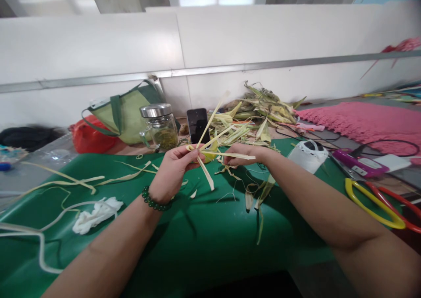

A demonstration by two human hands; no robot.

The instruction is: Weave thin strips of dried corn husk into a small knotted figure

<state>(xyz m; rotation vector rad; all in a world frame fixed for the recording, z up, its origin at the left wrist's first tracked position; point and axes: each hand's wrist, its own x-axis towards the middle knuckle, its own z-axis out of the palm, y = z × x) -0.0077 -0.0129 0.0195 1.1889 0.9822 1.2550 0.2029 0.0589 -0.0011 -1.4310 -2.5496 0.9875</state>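
Observation:
My left hand (177, 166) pinches several pale corn husk strips (213, 145) where they cross and fold. Their loose ends fan out upward, to the right and down over the mat. A green bead bracelet (154, 200) circles that wrist. Just right of the strips, my right hand (241, 152) points down with curled fingers above some husk scraps (230, 170). One strip end passes in front of it, and whatever its fingertips hold is hidden. Between the hands, a yellow object (210, 153) is partly covered by the strips.
A green mat (204, 245) covers the table. Behind the hands stand a phone (198, 124), a glass jar of tea (161, 129) and a husk pile (259, 107). Scissors with yellow and red handles (371, 203) lie right, near a purple power strip (362, 163). Crumpled tissue (97, 214) lies left.

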